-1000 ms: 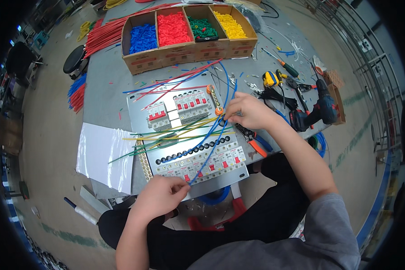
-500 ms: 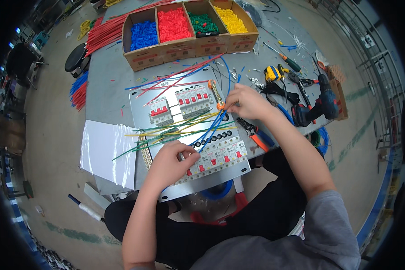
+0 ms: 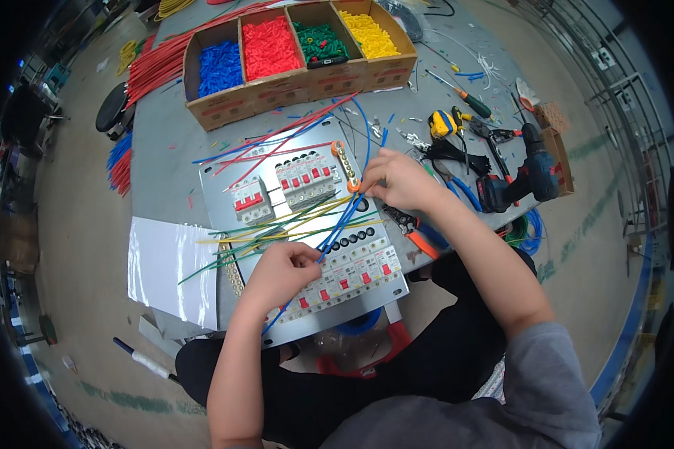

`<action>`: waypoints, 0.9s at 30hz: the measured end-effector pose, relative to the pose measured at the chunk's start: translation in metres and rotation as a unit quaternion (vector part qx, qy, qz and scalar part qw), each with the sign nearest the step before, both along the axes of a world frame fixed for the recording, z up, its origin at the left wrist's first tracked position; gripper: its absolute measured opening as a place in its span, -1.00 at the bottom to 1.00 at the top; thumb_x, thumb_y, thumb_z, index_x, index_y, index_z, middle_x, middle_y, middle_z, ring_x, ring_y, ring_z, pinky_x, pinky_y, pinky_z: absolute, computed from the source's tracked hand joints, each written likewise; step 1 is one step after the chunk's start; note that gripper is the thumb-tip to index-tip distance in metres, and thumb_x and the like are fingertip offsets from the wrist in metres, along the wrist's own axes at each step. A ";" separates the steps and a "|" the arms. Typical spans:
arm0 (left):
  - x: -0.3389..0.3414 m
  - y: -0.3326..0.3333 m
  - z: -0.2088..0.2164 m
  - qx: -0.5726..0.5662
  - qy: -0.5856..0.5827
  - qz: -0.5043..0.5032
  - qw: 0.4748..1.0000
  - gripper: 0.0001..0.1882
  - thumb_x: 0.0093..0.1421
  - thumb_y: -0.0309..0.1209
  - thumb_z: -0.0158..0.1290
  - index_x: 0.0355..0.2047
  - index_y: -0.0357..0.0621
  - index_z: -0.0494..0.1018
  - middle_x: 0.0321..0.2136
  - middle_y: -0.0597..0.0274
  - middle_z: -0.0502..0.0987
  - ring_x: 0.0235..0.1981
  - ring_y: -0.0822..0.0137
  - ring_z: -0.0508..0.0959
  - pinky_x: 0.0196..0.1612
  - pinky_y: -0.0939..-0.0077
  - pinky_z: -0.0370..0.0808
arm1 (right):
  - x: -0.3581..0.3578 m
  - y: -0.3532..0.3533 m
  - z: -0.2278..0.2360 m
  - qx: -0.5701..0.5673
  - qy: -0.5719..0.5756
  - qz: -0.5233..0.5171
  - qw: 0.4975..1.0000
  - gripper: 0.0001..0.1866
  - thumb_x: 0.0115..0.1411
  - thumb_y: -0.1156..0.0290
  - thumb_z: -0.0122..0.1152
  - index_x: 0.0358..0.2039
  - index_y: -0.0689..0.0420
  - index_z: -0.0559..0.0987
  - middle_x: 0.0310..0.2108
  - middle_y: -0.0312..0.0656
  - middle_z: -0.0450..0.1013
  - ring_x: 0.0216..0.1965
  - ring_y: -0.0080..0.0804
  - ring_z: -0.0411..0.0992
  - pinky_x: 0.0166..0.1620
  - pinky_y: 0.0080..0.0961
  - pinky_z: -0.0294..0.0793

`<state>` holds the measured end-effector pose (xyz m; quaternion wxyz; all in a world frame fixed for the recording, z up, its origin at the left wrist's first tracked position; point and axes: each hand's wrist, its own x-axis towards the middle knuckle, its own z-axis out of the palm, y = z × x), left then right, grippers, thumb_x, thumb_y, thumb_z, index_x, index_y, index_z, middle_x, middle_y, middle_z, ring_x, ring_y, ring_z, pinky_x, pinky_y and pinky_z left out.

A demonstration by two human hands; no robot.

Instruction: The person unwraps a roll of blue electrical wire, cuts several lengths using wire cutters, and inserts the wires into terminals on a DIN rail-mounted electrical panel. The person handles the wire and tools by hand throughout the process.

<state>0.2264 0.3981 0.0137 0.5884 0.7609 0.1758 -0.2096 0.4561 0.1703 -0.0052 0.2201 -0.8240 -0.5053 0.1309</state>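
Note:
Blue wires (image 3: 343, 222) run in a loose bundle across a metal mounting plate (image 3: 338, 306). My right hand (image 3: 403, 179) pinches them beside a brass terminal bar (image 3: 344, 166) with orange ends. Lower down, my left hand (image 3: 279, 275) is closed on the same wires, above a row of circuit breakers (image 3: 356, 275) with red switches; one blue end passes below that hand. Yellow and green wires (image 3: 277, 230) lie across the plate's middle, in front of a second group of breakers (image 3: 305, 179). Red wires (image 3: 273, 144) rest over the far part. My fingertips partly hide the gripped spots.
A divided cardboard box (image 3: 296, 71) of blue, red, green and yellow sleeves stands at the back. On the right lie a cordless drill (image 3: 528, 168), wire strippers (image 3: 418, 230), a screwdriver (image 3: 472, 103) and a tape measure (image 3: 442, 124). A white sheet (image 3: 174, 269) lies left.
The view has shifted slightly, so the table sits a little further left. Both hands stay on the blue wires, whose strands now lie closer together between them; a blue end shows below my left hand.

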 end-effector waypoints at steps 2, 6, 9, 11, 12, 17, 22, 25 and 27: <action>-0.001 0.000 0.001 0.010 0.027 0.012 1.000 -0.73 0.15 -0.41 0.29 -0.20 -0.34 0.70 -0.53 0.31 0.59 -0.50 0.52 0.50 -0.36 0.55 0.45 | -0.001 -0.001 -0.001 0.007 0.001 -0.005 1.000 -0.86 0.10 0.41 0.47 -0.29 0.01 0.80 -0.28 -0.35 0.64 -0.08 -0.24 0.46 0.07 -0.33 0.48; 0.001 0.002 0.003 -0.009 0.030 0.029 0.999 -0.79 0.18 -0.43 0.33 -0.23 -0.33 0.69 -0.51 0.33 0.61 -0.49 0.56 0.48 -0.36 0.58 0.43 | 0.001 0.000 -0.004 0.007 -0.006 -0.011 1.000 -0.86 0.09 0.42 0.46 -0.30 -0.01 0.80 -0.29 -0.37 0.63 -0.09 -0.26 0.46 0.05 -0.33 0.49; 0.000 0.002 0.003 -0.047 0.011 0.035 0.998 -0.85 0.18 -0.51 0.33 -0.26 -0.32 0.68 -0.52 0.41 0.58 -0.50 0.61 0.45 -0.39 0.62 0.38 | -0.001 0.000 0.002 0.009 -0.008 -0.011 1.000 -0.85 0.07 0.44 0.47 -0.31 -0.02 0.80 -0.30 -0.38 0.63 -0.10 -0.29 0.46 0.02 -0.34 0.51; -0.001 0.004 0.002 -0.059 0.013 0.030 0.998 -0.87 0.17 -0.55 0.33 -0.27 -0.32 0.67 -0.53 0.45 0.56 -0.51 0.64 0.43 -0.40 0.64 0.37 | -0.004 0.001 0.007 0.009 -0.002 0.001 1.000 -0.84 0.06 0.45 0.47 -0.31 -0.02 0.80 -0.29 -0.38 0.63 -0.11 -0.31 0.46 0.00 -0.34 0.52; -0.002 0.005 0.000 -0.059 0.020 0.025 0.998 -0.87 0.17 -0.55 0.32 -0.26 -0.32 0.67 -0.53 0.45 0.56 -0.51 0.64 0.44 -0.39 0.64 0.37 | -0.005 0.001 0.006 0.015 -0.010 0.001 1.000 -0.84 0.04 0.46 0.48 -0.32 -0.01 0.79 -0.30 -0.38 0.63 -0.13 -0.31 0.46 -0.02 -0.34 0.52; 0.001 0.012 -0.007 -0.073 0.043 -0.003 0.996 -0.77 0.14 -0.60 0.31 -0.17 -0.31 0.66 -0.50 0.45 0.54 -0.47 0.66 0.45 -0.36 0.66 0.39 | -0.007 -0.001 -0.004 0.033 0.000 0.002 0.999 -0.87 0.04 0.47 0.48 -0.34 0.01 0.78 -0.32 -0.38 0.61 -0.18 -0.29 0.46 -0.05 -0.35 0.53; 0.003 0.013 -0.008 -0.085 0.032 0.000 0.996 -0.74 0.11 -0.60 0.31 -0.15 -0.32 0.65 -0.50 0.44 0.52 -0.45 0.65 0.45 -0.36 0.66 0.39 | -0.005 0.002 -0.005 0.028 0.027 -0.003 0.999 -0.87 0.05 0.48 0.47 -0.34 0.01 0.78 -0.33 -0.37 0.59 -0.20 -0.29 0.46 -0.08 -0.36 0.53; 0.004 0.012 -0.006 -0.068 0.036 0.004 0.997 -0.77 0.10 -0.58 0.31 -0.19 -0.32 0.66 -0.50 0.44 0.52 -0.46 0.64 0.44 -0.36 0.66 0.38 | -0.002 0.002 -0.007 0.032 0.035 0.001 0.999 -0.86 0.04 0.49 0.47 -0.34 0.02 0.78 -0.32 -0.37 0.60 -0.19 -0.29 0.47 -0.07 -0.36 0.54; 0.004 0.012 -0.005 -0.056 0.042 0.010 0.998 -0.80 0.10 -0.57 0.32 -0.24 -0.32 0.67 -0.50 0.44 0.53 -0.47 0.63 0.44 -0.36 0.66 0.38 | -0.001 0.004 -0.007 0.029 0.041 -0.002 0.999 -0.85 0.04 0.50 0.47 -0.33 0.03 0.78 -0.32 -0.37 0.61 -0.17 -0.29 0.47 -0.06 -0.35 0.54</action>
